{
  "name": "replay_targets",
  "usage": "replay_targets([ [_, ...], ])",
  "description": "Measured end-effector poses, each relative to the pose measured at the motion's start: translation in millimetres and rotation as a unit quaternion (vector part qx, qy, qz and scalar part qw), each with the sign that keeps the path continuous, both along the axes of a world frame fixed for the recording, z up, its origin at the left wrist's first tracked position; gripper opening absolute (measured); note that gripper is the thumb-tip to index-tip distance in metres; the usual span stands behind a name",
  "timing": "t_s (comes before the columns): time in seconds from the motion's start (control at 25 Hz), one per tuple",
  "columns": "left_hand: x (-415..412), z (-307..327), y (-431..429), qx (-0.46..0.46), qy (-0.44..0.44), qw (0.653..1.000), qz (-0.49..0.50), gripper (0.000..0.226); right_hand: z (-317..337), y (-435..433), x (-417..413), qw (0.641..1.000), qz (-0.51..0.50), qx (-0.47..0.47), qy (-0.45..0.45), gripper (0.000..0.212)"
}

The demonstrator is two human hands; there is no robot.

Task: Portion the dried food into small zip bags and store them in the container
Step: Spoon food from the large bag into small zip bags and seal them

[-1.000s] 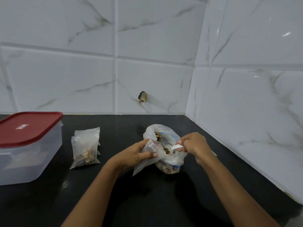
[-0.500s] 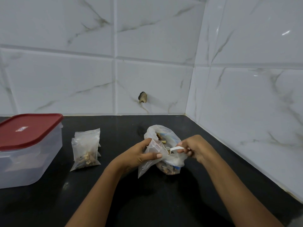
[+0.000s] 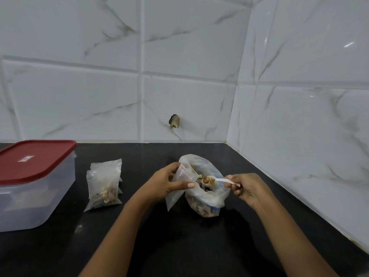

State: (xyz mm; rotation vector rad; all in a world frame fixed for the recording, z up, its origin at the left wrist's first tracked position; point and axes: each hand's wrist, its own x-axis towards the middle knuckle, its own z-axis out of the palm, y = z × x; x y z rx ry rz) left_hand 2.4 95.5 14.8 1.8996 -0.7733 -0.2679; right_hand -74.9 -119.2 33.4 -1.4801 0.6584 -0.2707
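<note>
Here, spoon [image 3: 218, 179] beside small bag [image 3: 175, 196] edge.

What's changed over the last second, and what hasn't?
The right hand drew the white plastic spoon up out of the large clear plastic bag, loaded with dried food. The left hand still holds the small clear zip bag; filled bags and red-lidded container unmoved.

Wall tiles [image 3: 79, 106]: glossy, smooth, white marble-look. Countertop [image 3: 179, 236]: black, smooth, faint sheen. Container [image 3: 30, 200]: translucent plastic; lid [image 3: 40, 156] red plastic, satin. Filled zip bags [image 3: 103, 182], open zip bag [image 3: 175, 194], large bag [image 3: 207, 198]: thin clear plastic film, crinkled. Spoon [image 3: 219, 179]: smooth white plastic. Dried food [image 3: 208, 179]: matt, rough.
</note>
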Motion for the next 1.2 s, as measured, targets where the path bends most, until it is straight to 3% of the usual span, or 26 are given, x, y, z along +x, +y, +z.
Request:
replay_targets([
  [0.16, -0.8, 1.1, -2.6, 0.006, -0.065, 0.997, 0.028, 0.076, -2.0, 9.3, -2.8, 0.988, 0.013, -0.151, -0.029, 0.018],
  [0.24, -0.9, -0.5, -4.5, 0.015, -0.077, 0.996, 0.03, 0.074, -3.1, 11.2, -1.0, 0.986, 0.013, -0.165, -0.032, 0.017],
  [0.4, 2.1, -3.6, -6.3, 0.017, -0.07, 0.996, 0.045, 0.075, -0.1, 10.0, -1.2, 0.998, 0.007, -0.054, -0.021, 0.019],
  [0.56, 4.8, -3.4, -8.0, 0.03, -0.066, 0.996, 0.046, 0.073, 16.3, 8.6, -10.2, 0.995, 0.022, 0.07, -0.071, 0.017],
  [0.76, 5.6, -3.7, -6.9, 0.008, -0.057, 0.997, 0.045, 0.069, 41.2, 16.1, -18.8, 0.99, 0.067, 0.076, -0.098, 0.019],
  [0.96, 3.9, -1.5, -4.7, -0.003, -0.045, 0.999, 0.017, 0.062, 40.2, 36.3, -11.2, 0.989, 0.127, -0.001, -0.077, 0.015],
  [1.08, -0.9, -1.6, -4.4, -0.024, -0.025, 0.999, 0.011, 0.06, 36.4, 48.4, -8.6, 0.975, 0.164, -0.123, -0.084, 0.017],
  [1.2, -4.1, -3.0, -7.4, -0.062, 0.003, 0.998, 0.01, 0.057, 33.5, 59.5, -10.4, 0.935, 0.161, -0.301, -0.101, 0.016],
])
